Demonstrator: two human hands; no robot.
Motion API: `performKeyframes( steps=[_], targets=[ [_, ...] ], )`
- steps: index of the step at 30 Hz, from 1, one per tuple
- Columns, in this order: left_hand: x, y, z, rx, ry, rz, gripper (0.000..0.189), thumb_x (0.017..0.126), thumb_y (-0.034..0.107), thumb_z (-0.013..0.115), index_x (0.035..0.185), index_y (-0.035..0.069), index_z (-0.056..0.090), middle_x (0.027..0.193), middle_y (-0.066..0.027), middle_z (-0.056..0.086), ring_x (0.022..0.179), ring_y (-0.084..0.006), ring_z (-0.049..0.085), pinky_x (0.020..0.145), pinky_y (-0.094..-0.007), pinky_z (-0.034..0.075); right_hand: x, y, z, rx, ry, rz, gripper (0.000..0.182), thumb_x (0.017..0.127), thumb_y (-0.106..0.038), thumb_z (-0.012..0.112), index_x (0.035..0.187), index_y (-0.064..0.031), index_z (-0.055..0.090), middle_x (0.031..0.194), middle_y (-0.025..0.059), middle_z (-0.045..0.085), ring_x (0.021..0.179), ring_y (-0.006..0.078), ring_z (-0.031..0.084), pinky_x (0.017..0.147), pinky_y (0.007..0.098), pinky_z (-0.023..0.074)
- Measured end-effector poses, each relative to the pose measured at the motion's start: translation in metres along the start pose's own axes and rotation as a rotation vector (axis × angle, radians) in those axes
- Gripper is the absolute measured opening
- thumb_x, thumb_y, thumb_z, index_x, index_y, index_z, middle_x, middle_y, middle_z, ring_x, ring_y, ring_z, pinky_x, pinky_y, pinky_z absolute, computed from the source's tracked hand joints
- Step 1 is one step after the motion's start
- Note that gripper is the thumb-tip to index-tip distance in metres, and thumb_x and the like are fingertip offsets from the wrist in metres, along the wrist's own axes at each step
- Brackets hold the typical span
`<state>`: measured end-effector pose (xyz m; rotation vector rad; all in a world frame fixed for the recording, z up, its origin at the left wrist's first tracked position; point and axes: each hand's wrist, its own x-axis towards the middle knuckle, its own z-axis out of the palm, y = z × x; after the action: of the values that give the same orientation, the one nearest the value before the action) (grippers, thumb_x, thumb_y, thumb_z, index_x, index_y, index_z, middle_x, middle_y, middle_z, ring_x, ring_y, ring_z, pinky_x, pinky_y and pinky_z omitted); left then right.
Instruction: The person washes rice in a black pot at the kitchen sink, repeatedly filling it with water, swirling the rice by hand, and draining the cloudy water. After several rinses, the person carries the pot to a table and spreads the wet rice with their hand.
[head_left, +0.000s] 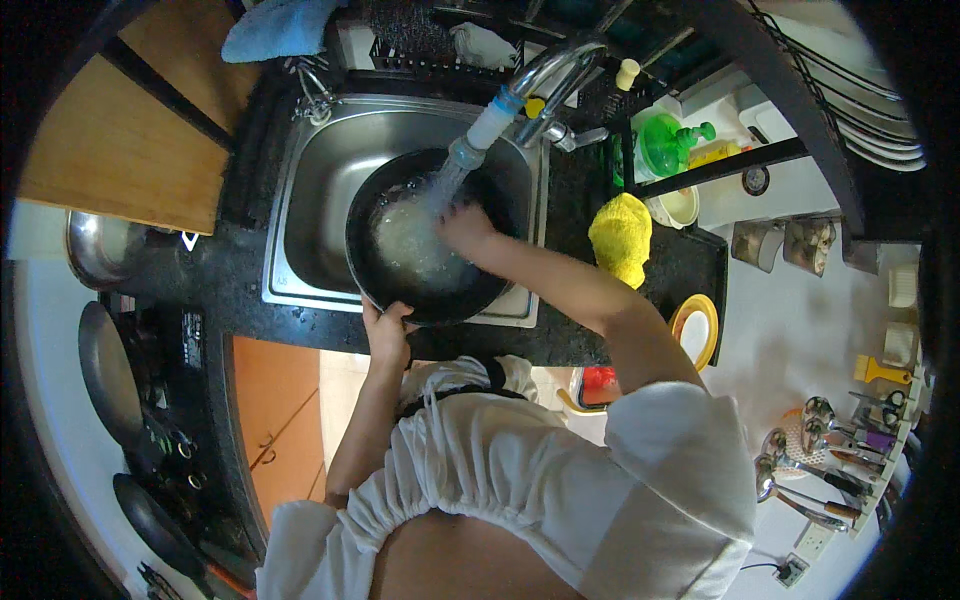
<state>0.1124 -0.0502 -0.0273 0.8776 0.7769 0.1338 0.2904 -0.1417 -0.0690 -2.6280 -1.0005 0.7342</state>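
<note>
A large black wok (442, 296) is tilted over the front edge of the stainless steel sink (319, 172), its inside facing up. My left hand (388, 330) grips its near rim, thumb on the outside. Water runs from the extended nozzle (468, 154) of a chrome faucet (559, 56) into the wok, where cloudy, bubbly water (409, 232) has gathered. Inside the wok, beside the stream, is my right hand (469, 232). Its fingers are blurred, and whether they hold something is hidden.
A yellow cloth (621, 238) and a yellow-rimmed dish (694, 330) lie right of the sink. Behind them stands a green pump bottle (667, 146). A smaller tap (315, 97) rises at the sink's back left. Several pans, including a frying pan (112, 375), occupy the left counter.
</note>
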Motion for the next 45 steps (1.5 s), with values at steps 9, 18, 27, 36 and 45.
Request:
performKeyframes(
  steps=[9, 18, 27, 36, 45],
  targets=[
    [-0.010, 0.008, 0.011, 0.015, 0.002, 0.037, 0.061, 0.060, -0.005, 0.043, 0.118, 0.012, 0.036, 0.092, -0.0055, 0.047, 0.081, -0.0183, 0.051, 0.056, -0.0286, 0.049, -0.006, -0.021, 0.027, -0.110, -0.087, -0.215, 0.034, 0.081, -0.018, 0.042, 0.113, -0.0107, 0.048, 0.113, 0.0156, 0.047, 0.104, 0.0291, 0.047, 0.087, 0.0393, 0.0387],
    [-0.009, 0.001, 0.004, 0.008, -0.013, 0.033, 0.063, 0.059, -0.007, 0.043, 0.119, 0.012, 0.035, 0.093, -0.0073, 0.047, 0.077, -0.0197, 0.051, 0.055, -0.0260, 0.049, -0.029, -0.028, 0.017, -0.322, -0.316, -0.310, 0.024, 0.072, -0.011, 0.051, 0.092, -0.0022, 0.059, 0.090, 0.0179, 0.057, 0.086, 0.0311, 0.054, 0.070, 0.0404, 0.0447],
    [-0.012, 0.010, 0.005, 0.015, 0.013, -0.003, 0.070, 0.060, -0.006, 0.042, 0.125, 0.014, 0.028, 0.099, -0.0102, 0.046, 0.081, -0.0226, 0.052, 0.056, -0.0311, 0.052, -0.062, -0.007, -0.022, -0.576, -0.323, -0.214, 0.026, 0.074, -0.014, 0.050, 0.098, -0.0065, 0.059, 0.108, 0.0135, 0.054, 0.102, 0.0294, 0.048, 0.087, 0.0408, 0.0376],
    [-0.005, 0.005, 0.000, 0.006, 0.006, -0.005, 0.068, 0.059, -0.005, 0.042, 0.124, 0.014, 0.030, 0.101, -0.0096, 0.046, 0.081, -0.0227, 0.052, 0.055, -0.0306, 0.051, -0.056, 0.003, -0.021, -0.578, -0.472, -0.245, 0.025, 0.066, -0.008, 0.052, 0.089, -0.0061, 0.061, 0.098, 0.0126, 0.057, 0.096, 0.0309, 0.052, 0.083, 0.0550, 0.0350],
    [-0.012, 0.012, 0.008, 0.016, 0.035, -0.007, 0.065, 0.060, -0.004, 0.043, 0.122, 0.012, 0.031, 0.101, -0.0106, 0.045, 0.084, -0.0242, 0.051, 0.055, -0.0320, 0.052, -0.027, 0.010, -0.048, 0.688, -0.019, 0.042, 0.025, 0.076, -0.010, 0.046, 0.097, -0.0008, 0.056, 0.101, 0.0149, 0.056, 0.095, 0.0298, 0.054, 0.086, 0.0426, 0.0390]
  ],
)
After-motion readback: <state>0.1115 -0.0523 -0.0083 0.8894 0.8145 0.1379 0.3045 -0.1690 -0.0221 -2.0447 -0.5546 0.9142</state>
